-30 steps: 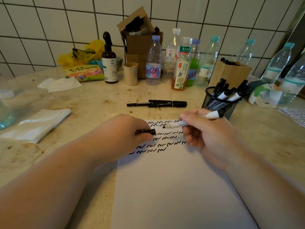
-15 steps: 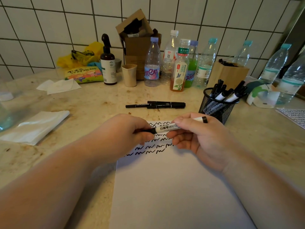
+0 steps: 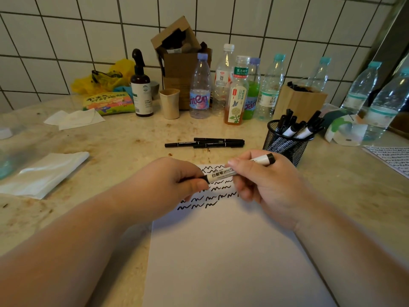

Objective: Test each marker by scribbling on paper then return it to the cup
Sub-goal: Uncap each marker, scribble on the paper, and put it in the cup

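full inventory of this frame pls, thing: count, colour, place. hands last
whiteboard marker: 1, white with black ends, held over the paper
paper: 1, white, black scribbles at its far end, front centre
mesh cup: 1, black, right of the paper, markers inside
loose markers: about 3, black, on the counter beyond the paper
plastic bottles: about 9, mostly clear, along the tiled wall
spray bottle: 1, brown, back left
beige cup: 1, beside the spray bottle
cardboard box: 1, brown, open, by the wall
left hand: grips the marker's cap end
right hand: holds the marker's barrel
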A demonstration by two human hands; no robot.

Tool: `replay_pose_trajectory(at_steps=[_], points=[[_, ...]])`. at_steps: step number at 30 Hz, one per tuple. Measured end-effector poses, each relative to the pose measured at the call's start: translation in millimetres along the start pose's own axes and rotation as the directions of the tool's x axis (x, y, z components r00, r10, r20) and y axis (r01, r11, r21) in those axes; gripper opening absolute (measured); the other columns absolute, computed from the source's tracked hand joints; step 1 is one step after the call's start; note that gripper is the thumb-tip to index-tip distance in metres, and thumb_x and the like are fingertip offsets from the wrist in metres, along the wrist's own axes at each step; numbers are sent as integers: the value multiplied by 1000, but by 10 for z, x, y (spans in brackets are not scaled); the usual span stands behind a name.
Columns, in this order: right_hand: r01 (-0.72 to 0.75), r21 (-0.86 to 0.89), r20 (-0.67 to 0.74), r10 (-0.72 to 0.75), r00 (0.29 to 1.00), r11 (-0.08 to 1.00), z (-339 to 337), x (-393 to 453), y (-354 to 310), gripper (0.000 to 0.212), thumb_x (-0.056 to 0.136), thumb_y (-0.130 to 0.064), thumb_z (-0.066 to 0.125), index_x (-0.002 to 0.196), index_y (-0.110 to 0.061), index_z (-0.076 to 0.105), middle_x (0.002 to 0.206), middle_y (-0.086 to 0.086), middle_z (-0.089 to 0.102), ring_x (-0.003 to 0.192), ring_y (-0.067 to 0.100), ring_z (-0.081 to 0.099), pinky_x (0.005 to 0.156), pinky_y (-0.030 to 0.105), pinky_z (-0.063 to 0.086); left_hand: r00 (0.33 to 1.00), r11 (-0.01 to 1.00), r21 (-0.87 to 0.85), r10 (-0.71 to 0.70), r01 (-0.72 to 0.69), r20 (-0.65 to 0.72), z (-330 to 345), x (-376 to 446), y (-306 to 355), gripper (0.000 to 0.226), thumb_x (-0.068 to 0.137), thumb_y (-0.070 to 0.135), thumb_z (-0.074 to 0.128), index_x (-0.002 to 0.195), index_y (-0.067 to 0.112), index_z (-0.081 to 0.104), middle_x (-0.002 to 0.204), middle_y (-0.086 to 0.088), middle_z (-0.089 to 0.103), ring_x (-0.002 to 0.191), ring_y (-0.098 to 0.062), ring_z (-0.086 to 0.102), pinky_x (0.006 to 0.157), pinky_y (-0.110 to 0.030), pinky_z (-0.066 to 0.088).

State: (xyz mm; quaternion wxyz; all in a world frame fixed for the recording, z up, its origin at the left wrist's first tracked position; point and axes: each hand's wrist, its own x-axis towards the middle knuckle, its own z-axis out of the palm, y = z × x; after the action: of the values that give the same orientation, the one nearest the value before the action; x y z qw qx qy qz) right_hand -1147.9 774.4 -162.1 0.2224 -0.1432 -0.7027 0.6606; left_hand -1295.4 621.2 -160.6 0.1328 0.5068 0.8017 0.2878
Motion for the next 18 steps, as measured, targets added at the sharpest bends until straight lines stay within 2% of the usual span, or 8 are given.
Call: replay_pose_trajectory(at_steps=[2,4,6,8,11,14,18], points=[[55,-10,-29,-55,998,998,-15,1,-32,33,83,-33,69,93,-2,72,54,4,53,45,14,42,44,21,35,999,999,-34,-20,18,-49,11,17,4,7,93,44,57,91,48,63,73,14,69,52,-1,55,48,-17,46],[125,18,-105,-123,987,992,-50,10,-78,34,79,-37,68,95,-8,74,57,3,54,49,14,44,46,20,37,993,999,-33,-41,38,-114,-13,26,-16,24,88,51,57,112,48,59,76,14,70,59,-2,61,54,-18,48],[176,54,-216,-161,963,983,-138,37,-110,20,84,-29,68,95,-13,75,62,0,58,56,13,49,52,22,41,986,998,27,-56,61,-156,-43,23,-40,40,87,54,55,125,41,56,81,12,68,65,-3,63,59,-18,46],[205,52,-315,-178,932,977,-235,66,-132,10,92,-15,67,94,-19,77,66,-2,61,63,14,52,58,26,43,983,995,59,-73,84,-169,-52,18,-48,39,89,54,54,126,39,56,81,12,67,65,-3,63,58,-17,45],[247,-43,-427,-241,872,968,-307,94,-147,20,96,-8,62,98,-22,76,69,-2,62,67,16,53,63,29,46,983,993,71,-81,93,-162,-20,17,-65,31,90,55,52,118,44,58,80,13,68,63,-2,61,55,-17,43],[248,-219,-537,-328,777,944,-353,112,-144,16,99,-18,60,106,-26,72,71,-3,63,64,10,57,62,25,49,984,990,104,-83,100,-160,3,23,-88,25,91,56,51,113,46,60,77,13,68,64,-2,63,56,-17,46],[175,-456,-579,-440,687,873,-420,113,-124,14,101,-34,55,111,-31,65,75,-3,64,64,8,59,57,22,44,983,991,95,-82,98,-162,11,33,-105,19,92,55,51,105,47,62,74,13,68,62,-1,63,56,-18,50]])
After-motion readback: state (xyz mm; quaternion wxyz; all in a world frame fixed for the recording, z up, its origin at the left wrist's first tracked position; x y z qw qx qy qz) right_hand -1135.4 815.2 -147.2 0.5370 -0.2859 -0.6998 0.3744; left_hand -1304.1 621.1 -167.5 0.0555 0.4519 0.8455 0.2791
